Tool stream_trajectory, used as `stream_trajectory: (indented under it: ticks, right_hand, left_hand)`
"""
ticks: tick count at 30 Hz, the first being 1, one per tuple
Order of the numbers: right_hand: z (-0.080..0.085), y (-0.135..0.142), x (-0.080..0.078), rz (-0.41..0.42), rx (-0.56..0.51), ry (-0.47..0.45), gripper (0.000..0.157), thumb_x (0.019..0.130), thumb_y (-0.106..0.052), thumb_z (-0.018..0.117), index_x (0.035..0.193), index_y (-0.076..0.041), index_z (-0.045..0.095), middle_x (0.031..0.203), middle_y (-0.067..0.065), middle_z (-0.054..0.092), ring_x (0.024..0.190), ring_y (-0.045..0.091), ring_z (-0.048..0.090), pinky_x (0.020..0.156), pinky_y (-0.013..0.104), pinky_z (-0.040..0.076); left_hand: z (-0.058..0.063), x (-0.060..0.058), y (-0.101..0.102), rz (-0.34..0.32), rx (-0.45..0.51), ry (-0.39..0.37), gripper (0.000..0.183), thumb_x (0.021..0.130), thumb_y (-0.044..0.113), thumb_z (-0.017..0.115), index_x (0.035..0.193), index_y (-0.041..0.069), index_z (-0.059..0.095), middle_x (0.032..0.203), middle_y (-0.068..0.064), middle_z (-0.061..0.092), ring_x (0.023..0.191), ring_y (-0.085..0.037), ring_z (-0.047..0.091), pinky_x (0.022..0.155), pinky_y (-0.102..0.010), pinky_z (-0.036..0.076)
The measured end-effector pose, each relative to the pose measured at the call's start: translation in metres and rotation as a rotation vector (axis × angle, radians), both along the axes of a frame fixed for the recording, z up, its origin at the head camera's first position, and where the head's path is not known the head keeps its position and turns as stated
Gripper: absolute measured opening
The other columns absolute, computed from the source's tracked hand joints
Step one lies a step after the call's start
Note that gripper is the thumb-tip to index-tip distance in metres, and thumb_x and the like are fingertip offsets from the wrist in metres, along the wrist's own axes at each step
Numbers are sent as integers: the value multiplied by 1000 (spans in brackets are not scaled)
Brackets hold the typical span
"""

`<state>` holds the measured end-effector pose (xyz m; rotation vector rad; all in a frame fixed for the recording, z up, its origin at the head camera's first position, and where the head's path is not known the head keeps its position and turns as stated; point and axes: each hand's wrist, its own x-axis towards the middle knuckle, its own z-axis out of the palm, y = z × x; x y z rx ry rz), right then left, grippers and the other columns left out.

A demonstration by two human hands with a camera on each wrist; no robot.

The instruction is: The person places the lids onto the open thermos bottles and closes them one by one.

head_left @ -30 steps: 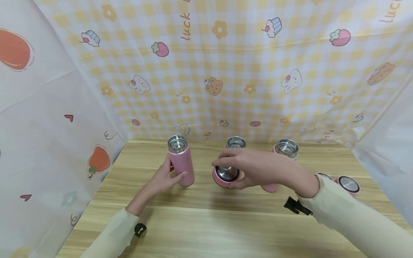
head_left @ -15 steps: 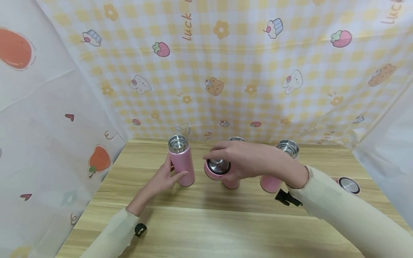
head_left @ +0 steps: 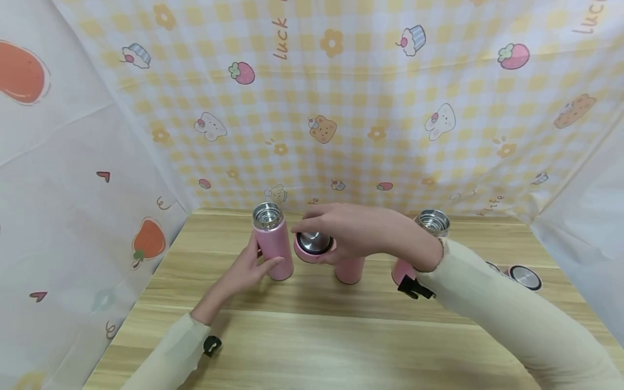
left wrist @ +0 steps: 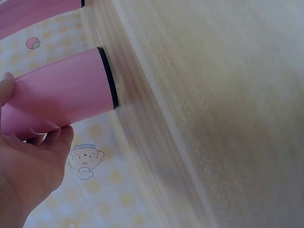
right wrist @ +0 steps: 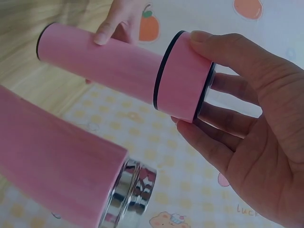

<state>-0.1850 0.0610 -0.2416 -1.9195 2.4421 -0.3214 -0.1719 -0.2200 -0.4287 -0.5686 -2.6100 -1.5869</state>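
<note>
On the left of the head view, an uncapped pink thermos bottle [head_left: 275,249] with a steel neck stands upright on the table. My left hand [head_left: 247,275] grips its side, thumb in front; the left wrist view shows the fingers round the pink body [left wrist: 66,90]. Between this bottle and the middle one, my right hand [head_left: 363,230] holds a pink lid [head_left: 314,244] with a steel top and black ring. In the right wrist view, fingers and thumb pinch the lid [right wrist: 185,78] by its rim, its open side hidden. Lid and left bottle appear apart in the head view.
The middle pink bottle [head_left: 349,270] stands partly behind my right hand. Another uncapped bottle [head_left: 433,221] is further right, partly covered by the arm. A spare lid [head_left: 525,277] lies at the far right, with a second lid [head_left: 493,266] mostly hidden by the sleeve. A patterned cloth [head_left: 341,157] hangs behind.
My right hand has carried the lid leftward and slightly up, from in front of the middle bottle toward the left bottle. My left hand and its bottle have stayed in place.
</note>
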Motion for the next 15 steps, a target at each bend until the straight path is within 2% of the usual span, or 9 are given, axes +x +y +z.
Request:
stream_trajectory:
  ticks: [2,5,9,12,15]
  right_hand:
    - [1,-4,-1,2,8,2,51,87,-20,82,134,-12,65,110,0,59,94,12,58,83,23,49]
    - [3,-12,-3,12,12,2,50,87,-19,82,134,-15,64,107,-2,58,93,12,57,82,23,48]
    - [7,-21,-5,24,7,-3,50,87,-16,81,134,-11,64,113,1,60,99,14,58,85,24,49]
    - [10,-25,-7,19,3,-16,52,88,-14,80,136,-8,63,120,5,61,103,16,60,88,25,49]
    - [11,-27,-9,6,13,-17,50,87,-13,81,135,-8,65,119,4,60,102,15,60,87,24,49]
  left_hand:
    - [5,2,0,0,0,-2,81,97,6,69,156,5,14,154,-24,33,139,-41,39,110,-57,34]
    - [18,10,3,-8,3,-2,77,97,2,68,154,1,15,153,-27,34,138,-42,39,110,-57,35]
    - [33,19,6,-15,9,1,76,98,2,67,154,1,15,153,-25,34,139,-40,38,110,-57,34]
    - [35,20,8,-31,21,-2,79,99,3,66,155,2,12,154,-24,33,140,-39,37,111,-57,34]
    - [34,19,10,-53,39,-11,80,99,3,66,156,1,10,154,-24,32,140,-39,36,111,-57,33]
